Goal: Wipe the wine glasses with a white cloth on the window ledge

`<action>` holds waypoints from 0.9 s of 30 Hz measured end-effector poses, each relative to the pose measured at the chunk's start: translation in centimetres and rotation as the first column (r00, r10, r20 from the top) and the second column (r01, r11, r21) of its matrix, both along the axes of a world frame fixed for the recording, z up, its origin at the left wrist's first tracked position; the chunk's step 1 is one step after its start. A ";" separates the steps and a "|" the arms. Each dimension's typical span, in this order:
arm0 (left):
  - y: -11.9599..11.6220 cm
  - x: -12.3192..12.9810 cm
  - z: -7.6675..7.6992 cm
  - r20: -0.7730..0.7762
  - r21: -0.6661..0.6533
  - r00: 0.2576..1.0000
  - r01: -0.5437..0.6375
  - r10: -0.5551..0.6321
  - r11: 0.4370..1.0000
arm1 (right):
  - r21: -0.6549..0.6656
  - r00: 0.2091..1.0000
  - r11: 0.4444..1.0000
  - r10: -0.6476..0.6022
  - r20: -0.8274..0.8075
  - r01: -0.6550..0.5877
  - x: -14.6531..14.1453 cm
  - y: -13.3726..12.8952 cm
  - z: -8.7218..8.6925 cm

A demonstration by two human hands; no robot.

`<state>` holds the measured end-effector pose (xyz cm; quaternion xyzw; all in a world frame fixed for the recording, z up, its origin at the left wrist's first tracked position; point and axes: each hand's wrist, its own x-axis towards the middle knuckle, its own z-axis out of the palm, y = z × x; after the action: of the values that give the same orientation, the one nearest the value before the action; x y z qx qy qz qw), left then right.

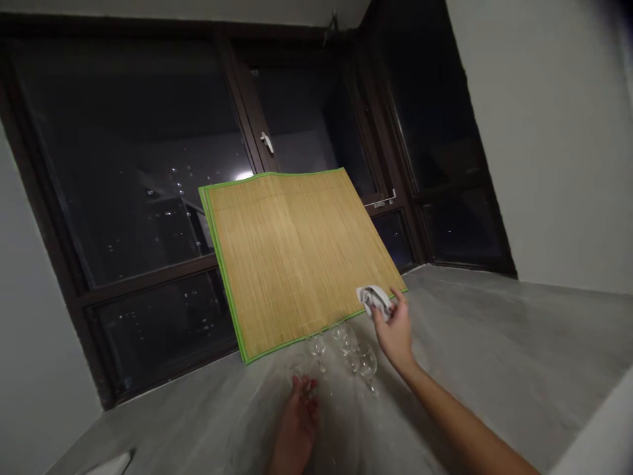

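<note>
My right hand (397,330) grips a crumpled white cloth or paper wipe (374,300) between thumb and fingers, in front of the bamboo mat's lower right corner. My left hand (301,412) is lower down, its fingers curled around a clear stemmed glass (297,367), whose outline is faint and blurred. Just right of it, several clear stemmed glasses are grouped on the grey ledge (475,336). Among them are a smaller glass (317,344) near the mat's bottom edge and a larger glass (366,360) nearer to me.
A green-edged bamboo mat (297,251) leans against the dark-framed window (148,152) behind the glasses. The window has a white handle (268,142). At the lower left, part of a white object (111,466) shows on the ledge. A pale wall (548,145) stands to the right.
</note>
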<state>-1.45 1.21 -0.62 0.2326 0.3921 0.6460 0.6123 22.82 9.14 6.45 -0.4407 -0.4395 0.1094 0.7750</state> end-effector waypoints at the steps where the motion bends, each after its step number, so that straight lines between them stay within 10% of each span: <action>1: 0.6 0.8 -0.2 0.018 0.012 1.000 0.015 -0.015 1.000 | -0.073 1.000 0.997 -0.016 0.017 0.017 0.9 1.5 -1.7; 8: 4.8 5.2 -1.8 -0.048 0.032 0.997 -0.057 0.058 0.998 | -0.468 0.977 0.883 0.071 0.201 0.032 2.0 5.8 -10.5; 20: 5.1 3.6 -2.3 -0.308 0.083 0.936 -0.150 0.169 0.985 | -0.628 0.882 0.769 0.213 0.421 0.114 2.3 5.7 -9.3; 27: 2.7 -0.7 -2.6 -0.743 0.308 0.539 -0.250 0.396 0.918 | -0.552 0.822 0.786 0.103 0.561 0.279 2.1 5.2 -8.1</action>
<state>-2.19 3.91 -3.25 0.4674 0.6032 0.6068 0.2225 24.88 14.31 -1.70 -0.7004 -0.5658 0.0727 0.4290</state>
